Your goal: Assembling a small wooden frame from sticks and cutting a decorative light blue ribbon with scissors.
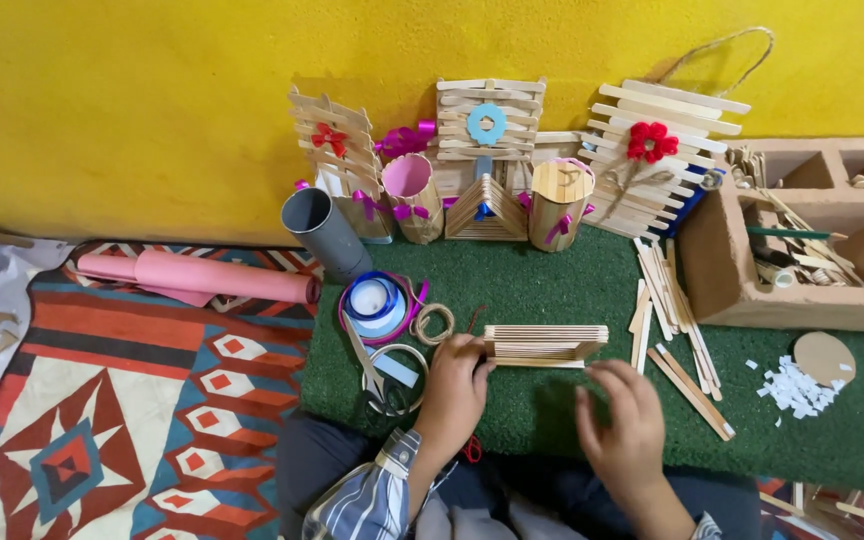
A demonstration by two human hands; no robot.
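Now left hand point(455, 385) on stick panel point(544, 346)

The person wears a striped shirt in blue, white and tan, its left cuff point(392, 468) buttoned, with dark trousers.

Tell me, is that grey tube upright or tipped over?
Tipped: the grey tube leans, open mouth aimed up-left, on the green mat.

Bare green mat point(552, 285) ahead passable; loose sticks point(667, 310) block right, scissors point(377, 375), ribbon spool point(374, 300) crowd left.
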